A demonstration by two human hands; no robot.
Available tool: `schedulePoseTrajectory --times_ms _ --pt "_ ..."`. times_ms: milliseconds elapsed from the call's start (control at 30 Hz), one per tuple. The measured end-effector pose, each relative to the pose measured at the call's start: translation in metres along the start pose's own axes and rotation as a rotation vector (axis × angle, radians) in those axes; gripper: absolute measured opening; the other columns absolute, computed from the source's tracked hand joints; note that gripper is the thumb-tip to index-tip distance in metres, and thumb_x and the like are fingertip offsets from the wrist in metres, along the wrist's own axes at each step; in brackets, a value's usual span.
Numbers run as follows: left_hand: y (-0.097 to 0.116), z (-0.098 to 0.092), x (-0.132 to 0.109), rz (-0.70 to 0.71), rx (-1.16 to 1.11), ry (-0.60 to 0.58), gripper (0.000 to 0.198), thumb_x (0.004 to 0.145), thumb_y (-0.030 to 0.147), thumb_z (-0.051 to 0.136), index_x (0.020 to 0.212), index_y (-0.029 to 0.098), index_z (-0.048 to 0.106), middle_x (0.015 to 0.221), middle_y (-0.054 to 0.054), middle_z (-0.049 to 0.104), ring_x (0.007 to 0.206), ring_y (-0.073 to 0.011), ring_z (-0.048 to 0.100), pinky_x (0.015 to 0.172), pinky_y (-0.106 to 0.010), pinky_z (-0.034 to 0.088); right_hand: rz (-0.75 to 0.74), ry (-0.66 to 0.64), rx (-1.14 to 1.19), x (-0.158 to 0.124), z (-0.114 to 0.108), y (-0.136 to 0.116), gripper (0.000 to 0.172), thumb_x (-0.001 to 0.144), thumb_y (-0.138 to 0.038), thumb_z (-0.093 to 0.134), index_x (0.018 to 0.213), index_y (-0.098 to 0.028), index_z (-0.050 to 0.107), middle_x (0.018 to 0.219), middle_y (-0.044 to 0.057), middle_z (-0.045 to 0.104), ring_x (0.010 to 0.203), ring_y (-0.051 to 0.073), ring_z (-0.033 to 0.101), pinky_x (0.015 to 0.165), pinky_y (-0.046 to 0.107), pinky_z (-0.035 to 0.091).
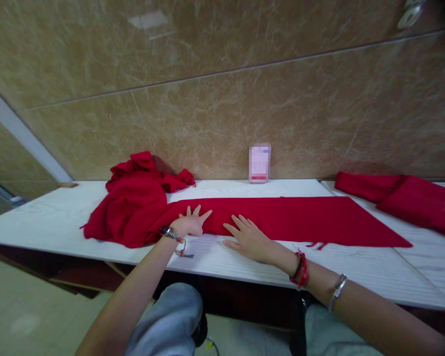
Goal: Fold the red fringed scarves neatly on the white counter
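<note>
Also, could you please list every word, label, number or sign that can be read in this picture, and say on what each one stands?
Small card leaning against the wall: it carries some print, but it is blurred and cannot be read.
Red scarf spread on the white table: no label or text shows.
No readable text anywhere else.

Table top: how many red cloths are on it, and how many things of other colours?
Red cloths: 2, the long cloth, seemingly one with the heap at the left, and the folded cloth at the right.
Pink cards: 1, the card standing at the back.
Total: 3.
</note>
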State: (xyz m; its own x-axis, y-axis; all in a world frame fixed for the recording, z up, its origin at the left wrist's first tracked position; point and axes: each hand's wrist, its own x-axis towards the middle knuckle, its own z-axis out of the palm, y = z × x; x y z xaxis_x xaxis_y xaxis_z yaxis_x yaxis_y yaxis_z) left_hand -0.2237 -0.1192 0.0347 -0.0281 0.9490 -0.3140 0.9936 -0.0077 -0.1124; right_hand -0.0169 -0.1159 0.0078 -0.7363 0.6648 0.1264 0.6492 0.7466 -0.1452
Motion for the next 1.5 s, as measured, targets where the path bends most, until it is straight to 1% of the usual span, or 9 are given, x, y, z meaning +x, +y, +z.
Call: schedulePoseTrajectory --times_ms 100,200,400,567,800,1067,1200,1367,1500 --pt "-0.005 -0.002 0.009 0.146 -0.017 0.099 0.071 0.072 0.01 0.044 0.137 0.03 0.025 0.148 -0.009 0.007 0.133 -0.0336 0.009 0.097 -0.058 0.024 0.013 0.071 -0.022 0.004 -0.001 0.008 0.057 0.088 -0.051 0.031 0.134 -0.017 0.037 0.141 0.017 0.03 0.131 0.033 0.018 0.1 0.056 0.02" --pt "-0.005 0.0 0.019 0.283 -0.092 0.202 0.044 0.087 0.02 0.03 0.129 0.022 0.04 0.145 -0.008 0.023 0.133 -0.0215 0.016 0.104 -0.044 0.023 0.034 0.004 -0.042 0.007 0.001 0.017 0.057 0.089 -0.051 0.03 0.136 -0.019 0.033 0.143 0.017 0.026 0.131 0.035 0.017 0.098 0.061 0.019" --pt "0.001 0.014 0.027 0.081 -0.167 0.128 0.056 0.086 0.058 0.02 0.138 0.037 0.017 0.149 0.0 0.006 0.133 -0.0366 0.004 0.096 -0.065 0.013 0.051 -0.088 -0.036 0.007 0.001 0.019 0.057 0.09 -0.047 0.027 0.138 -0.017 0.027 0.144 0.017 0.02 0.13 0.039 0.014 0.097 0.062 0.018" --pt "-0.006 0.013 0.027 -0.082 -0.192 0.044 0.078 0.074 0.075 0.025 0.139 0.037 0.005 0.148 -0.004 -0.005 0.128 -0.0462 -0.005 0.092 -0.07 0.011 0.059 -0.092 -0.024 0.007 0.0 0.018 0.057 0.09 -0.048 0.028 0.138 -0.017 0.027 0.144 0.018 0.019 0.131 0.038 0.013 0.097 0.063 0.016" --pt "0.004 0.009 0.035 0.089 -0.117 0.25 0.053 0.09 0.051 0.014 0.14 0.034 0.012 0.149 -0.003 0.001 0.134 -0.0323 -0.001 0.1 -0.059 0.014 0.002 -0.014 -0.019 0.005 0.005 0.023 0.053 0.09 -0.046 0.029 0.137 -0.022 0.03 0.144 0.014 0.024 0.131 0.036 0.016 0.097 0.063 0.016" --pt "0.004 0.015 0.044 0.153 -0.14 0.198 0.052 0.09 0.052 0.017 0.139 0.034 0.015 0.149 -0.002 0.008 0.134 -0.0317 0.004 0.101 -0.058 0.011 -0.023 0.044 -0.038 0.003 0.0 0.022 0.054 0.089 -0.047 0.033 0.134 -0.017 0.037 0.142 0.016 0.029 0.13 0.035 0.02 0.099 0.06 0.018" --pt "-0.003 0.007 0.047 0.161 -0.155 0.254 0.054 0.091 0.05 0.02 0.139 0.026 0.02 0.148 -0.009 0.011 0.134 -0.0278 0.006 0.103 -0.051 0.016 -0.22 0.104 -0.041 0.001 -0.004 0.014 0.046 0.089 -0.037 0.04 0.129 -0.016 0.044 0.137 0.013 0.039 0.128 0.028 0.028 0.103 0.05 0.023" --pt "-0.012 0.016 0.012 0.397 -0.051 0.356 0.049 0.091 0.046 0.031 0.135 0.026 0.03 0.146 -0.009 0.02 0.133 -0.0245 0.015 0.103 -0.041 0.023 -0.317 0.075 -0.011 -0.001 0.002 0.006 0.033 0.089 -0.027 0.041 0.119 -0.019 0.054 0.125 0.01 0.053 0.118 0.023 0.043 0.097 0.043 0.034" --pt "-0.017 0.022 -0.027 0.49 0.05 0.422 0.042 0.088 0.043 0.042 0.123 0.021 0.046 0.125 -0.008 0.047 0.112 -0.0197 0.046 0.092 -0.031 0.037 -0.273 0.123 -0.015 0.004 0.003 0.006 0.027 0.085 -0.021 0.049 0.108 -0.015 0.06 0.11 0.012 0.061 0.103 0.022 0.054 0.09 0.036 0.04"
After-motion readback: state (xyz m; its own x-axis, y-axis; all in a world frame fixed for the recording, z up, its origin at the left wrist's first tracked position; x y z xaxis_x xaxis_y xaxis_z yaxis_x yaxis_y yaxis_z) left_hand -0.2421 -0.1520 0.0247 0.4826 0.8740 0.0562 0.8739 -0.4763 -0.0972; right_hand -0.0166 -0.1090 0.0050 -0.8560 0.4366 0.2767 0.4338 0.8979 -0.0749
